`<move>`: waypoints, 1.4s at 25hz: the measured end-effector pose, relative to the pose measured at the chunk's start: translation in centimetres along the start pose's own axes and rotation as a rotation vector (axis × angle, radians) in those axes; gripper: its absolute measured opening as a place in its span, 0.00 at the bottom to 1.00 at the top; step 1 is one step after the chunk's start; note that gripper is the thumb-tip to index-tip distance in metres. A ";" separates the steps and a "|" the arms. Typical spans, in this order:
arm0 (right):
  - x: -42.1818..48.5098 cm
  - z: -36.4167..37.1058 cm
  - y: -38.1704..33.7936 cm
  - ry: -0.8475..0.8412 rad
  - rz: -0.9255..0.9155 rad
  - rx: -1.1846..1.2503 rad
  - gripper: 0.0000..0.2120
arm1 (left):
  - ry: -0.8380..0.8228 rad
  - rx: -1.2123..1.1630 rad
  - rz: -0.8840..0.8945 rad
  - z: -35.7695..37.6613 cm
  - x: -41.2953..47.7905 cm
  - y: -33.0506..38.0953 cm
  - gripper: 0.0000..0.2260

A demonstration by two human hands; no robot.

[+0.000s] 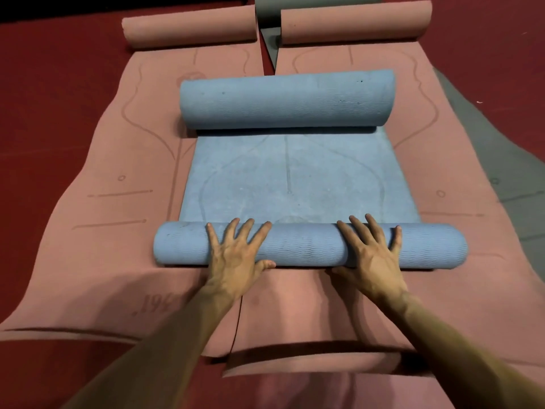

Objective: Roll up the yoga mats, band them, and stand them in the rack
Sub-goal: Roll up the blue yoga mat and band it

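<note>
The one camera sits up on the person's head. It looks forward and down, close over the blue mat [295, 184] on the red floor [53, 84].

Blue mat [295, 184] on pink mats [118, 172], both ends curled into rolls.

Faint digits, seemingly "19", partly hidden, mark the left pink mat [103, 261].

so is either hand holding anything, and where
Nothing gripped: left hand and right hand press spread fingers on top of the blue mat's near roll, either side of its middle, thumbs against its near side.
</note>
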State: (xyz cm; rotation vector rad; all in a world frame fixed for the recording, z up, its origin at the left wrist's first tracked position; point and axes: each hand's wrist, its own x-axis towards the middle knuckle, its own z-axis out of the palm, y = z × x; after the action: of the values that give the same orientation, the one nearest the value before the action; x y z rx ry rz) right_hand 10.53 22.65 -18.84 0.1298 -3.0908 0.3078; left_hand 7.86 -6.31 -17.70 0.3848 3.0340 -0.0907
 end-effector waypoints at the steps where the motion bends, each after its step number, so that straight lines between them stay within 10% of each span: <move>1: -0.2 0.1 0.0 0.024 0.001 0.007 0.47 | 0.018 0.005 -0.002 0.2 -0.3 0.1 0.38; 11: -5.0 -3.7 -0.2 0.162 -0.078 0.068 0.39 | 0.176 -0.095 -0.106 -1.0 -8.1 3.6 0.38; 26: -3.7 -3.1 -1.4 -0.246 -0.099 -0.077 0.58 | 0.014 -0.009 0.026 0.7 -10.8 2.4 0.37; 31: -6.1 -2.5 -1.2 0.089 -0.041 0.004 0.41 | -0.002 -0.082 -0.036 0.9 -8.8 1.7 0.36; 35: -7.9 -0.7 -0.2 0.036 0.049 -0.045 0.41 | 0.014 -0.063 -0.047 1.2 -8.9 1.7 0.35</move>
State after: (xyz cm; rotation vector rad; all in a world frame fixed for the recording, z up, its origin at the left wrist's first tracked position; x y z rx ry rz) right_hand 18.47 23.20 -18.41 0.0471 -3.0664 0.2396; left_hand 16.98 -6.92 -18.21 0.3105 3.0516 0.0048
